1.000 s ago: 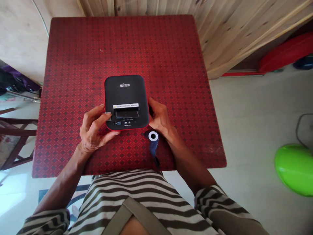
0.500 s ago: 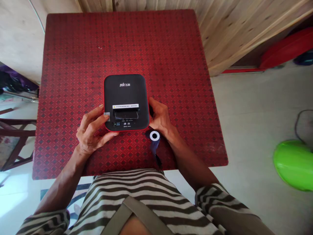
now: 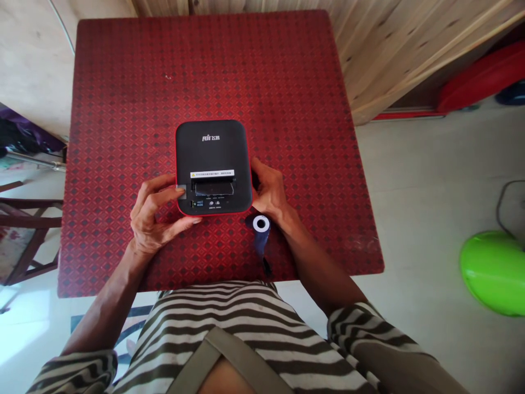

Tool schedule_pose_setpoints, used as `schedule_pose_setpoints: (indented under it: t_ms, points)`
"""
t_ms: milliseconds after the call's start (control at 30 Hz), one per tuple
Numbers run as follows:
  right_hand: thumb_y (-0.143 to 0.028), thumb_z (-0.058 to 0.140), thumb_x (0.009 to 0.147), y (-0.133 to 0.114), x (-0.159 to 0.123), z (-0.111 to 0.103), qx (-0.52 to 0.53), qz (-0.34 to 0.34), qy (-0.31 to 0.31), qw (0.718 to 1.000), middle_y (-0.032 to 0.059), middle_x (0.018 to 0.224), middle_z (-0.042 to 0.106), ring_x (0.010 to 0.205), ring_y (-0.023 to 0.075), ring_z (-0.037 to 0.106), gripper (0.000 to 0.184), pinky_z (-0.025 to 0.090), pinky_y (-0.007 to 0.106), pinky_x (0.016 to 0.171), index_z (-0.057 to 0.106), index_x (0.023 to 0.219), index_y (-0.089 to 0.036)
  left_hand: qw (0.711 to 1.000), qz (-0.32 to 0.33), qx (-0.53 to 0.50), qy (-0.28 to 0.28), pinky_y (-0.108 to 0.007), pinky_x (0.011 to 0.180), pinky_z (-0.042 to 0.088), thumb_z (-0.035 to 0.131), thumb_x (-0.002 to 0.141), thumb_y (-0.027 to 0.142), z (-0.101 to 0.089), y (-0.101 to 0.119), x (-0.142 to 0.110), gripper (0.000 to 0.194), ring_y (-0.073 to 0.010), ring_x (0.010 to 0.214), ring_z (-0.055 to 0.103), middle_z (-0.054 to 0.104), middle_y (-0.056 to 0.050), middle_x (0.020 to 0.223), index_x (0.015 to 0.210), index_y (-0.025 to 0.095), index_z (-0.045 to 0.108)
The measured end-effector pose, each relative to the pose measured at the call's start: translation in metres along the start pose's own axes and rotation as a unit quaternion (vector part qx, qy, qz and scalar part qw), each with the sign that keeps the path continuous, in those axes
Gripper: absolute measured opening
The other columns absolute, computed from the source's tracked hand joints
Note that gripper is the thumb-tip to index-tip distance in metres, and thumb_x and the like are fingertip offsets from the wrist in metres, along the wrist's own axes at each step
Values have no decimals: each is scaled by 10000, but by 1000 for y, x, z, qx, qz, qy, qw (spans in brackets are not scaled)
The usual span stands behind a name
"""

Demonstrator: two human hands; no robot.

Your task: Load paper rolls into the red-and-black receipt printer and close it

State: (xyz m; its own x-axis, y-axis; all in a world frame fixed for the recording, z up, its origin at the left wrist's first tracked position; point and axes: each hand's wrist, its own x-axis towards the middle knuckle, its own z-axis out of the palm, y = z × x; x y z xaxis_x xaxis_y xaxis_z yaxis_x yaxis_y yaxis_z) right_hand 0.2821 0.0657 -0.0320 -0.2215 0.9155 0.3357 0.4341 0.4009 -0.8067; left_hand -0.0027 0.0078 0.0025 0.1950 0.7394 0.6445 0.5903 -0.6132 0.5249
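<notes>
A black label printer (image 3: 213, 153) with a red lower edge rests on the red patterned table, its slotted end towards me. My left hand (image 3: 153, 210) grips its near left corner, with the index fingertip on a small grey tab (image 3: 183, 192) and the thumb along the front edge. At the right side my right hand (image 3: 270, 189) is closed against the printer, some of its fingers hidden behind the edge. Just below that hand, a small roll of dark blue film (image 3: 261, 235) with a white core stands on the table, a loose tail running towards me.
The red patterned tabletop (image 3: 135, 109) reaches back to a wood-plank wall (image 3: 377, 49). A dark wooden chair (image 3: 33, 241) stands off the left edge. On the floor at right is a bright green rounded object (image 3: 492, 271).
The whole view has shifted slightly, table included. Both hands keep their places on the printer, and the roll has not moved.
</notes>
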Motion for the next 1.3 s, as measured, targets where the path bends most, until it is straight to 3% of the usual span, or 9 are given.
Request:
schedule_pose_setpoints:
  t_ms: [400, 500, 600, 667, 767, 867, 967, 1167, 1300]
  points:
    - [-366, 593, 987, -1, 2, -1, 5, 4, -8, 1000, 25, 857, 755, 757, 193, 709, 143, 559, 338, 726, 656, 950, -243, 1000, 19, 0, -3, -437, 958, 669, 927, 852, 509, 1, 4, 4, 582, -257, 1155, 759, 740, -92, 1290, 1322, 268, 682]
    - [-332, 595, 1016, -14, 4, -15, -5, 34, 6, 999, 26, 892, 797, 771, 189, 734, 158, 590, 343, 749, 724, 1012, -240, 999, 34, 23, -10, -425, 967, 665, 918, 863, 504, 0, 3, 3, 620, -254, 1155, 747, 728, -101, 1278, 1365, 253, 655]
    - [-312, 634, 1048, -42, 13, -35, -76, -4, 46, 996, 46, 985, 826, 819, 193, 752, 154, 619, 361, 797, 769, 1072, -241, 998, 47, 38, -16, -414, 973, 662, 893, 889, 499, 0, 4, 2, 631, -250, 1161, 741, 719, -95, 1282, 1412, 270, 624]
    - [-289, 642, 1071, -67, 26, -42, -133, -64, -4, 989, 59, 1051, 829, 906, 205, 765, 158, 630, 373, 871, 789, 1100, -238, 998, 46, 39, -15, -414, 982, 659, 894, 888, 495, 0, 4, 2, 645, -250, 1166, 737, 715, -91, 1295, 1429, 284, 614]
    - [-173, 585, 1088, -99, 52, -34, -238, -114, -146, 953, 95, 1171, 818, 1109, 244, 758, 223, 604, 404, 1018, 796, 1158, -195, 998, 37, 41, -13, -421, 991, 658, 901, 880, 491, 1, 4, 1, 660, -252, 1170, 735, 713, -85, 1306, 1440, 299, 612]
    - [-61, 486, 1085, -118, 79, -12, -349, -73, -257, 898, 172, 1242, 798, 1202, 293, 744, 331, 588, 421, 1025, 779, 1232, -107, 998, 34, 55, -14, -438, 1000, 663, 874, 898, 530, 1, 2, -1, 640, -252, 1167, 742, 716, -74, 1297, 1436, 307, 607]
    - [-35, 492, 1066, -120, 94, 7, -389, -44, -291, 873, 210, 1265, 783, 1158, 312, 760, 334, 588, 419, 965, 776, 1235, -87, 997, 39, 67, -22, -438, 1015, 668, 848, 920, 541, 1, 2, -2, 627, -253, 1186, 745, 714, -86, 1306, 1438, 290, 601]
    - [25, 689, 924, -85, 98, 23, -262, -60, -236, 934, 83, 837, 741, 900, 272, 758, 241, 589, 435, 924, 752, 819, -183, 998, 43, 51, -5, -415, 1003, 679, 870, 904, 521, 3, 3, -1, 643, -245, 1157, 756, 724, -89, 1290, 1450, 295, 615]
    - [-49, 710, 929, -89, 88, 9, -234, -100, -227, 940, 67, 862, 719, 925, 280, 749, 170, 589, 448, 938, 713, 862, -205, 998, 38, 49, -5, -409, 996, 681, 871, 903, 517, 4, 3, -3, 643, -245, 1154, 754, 723, -92, 1289, 1453, 295, 620]
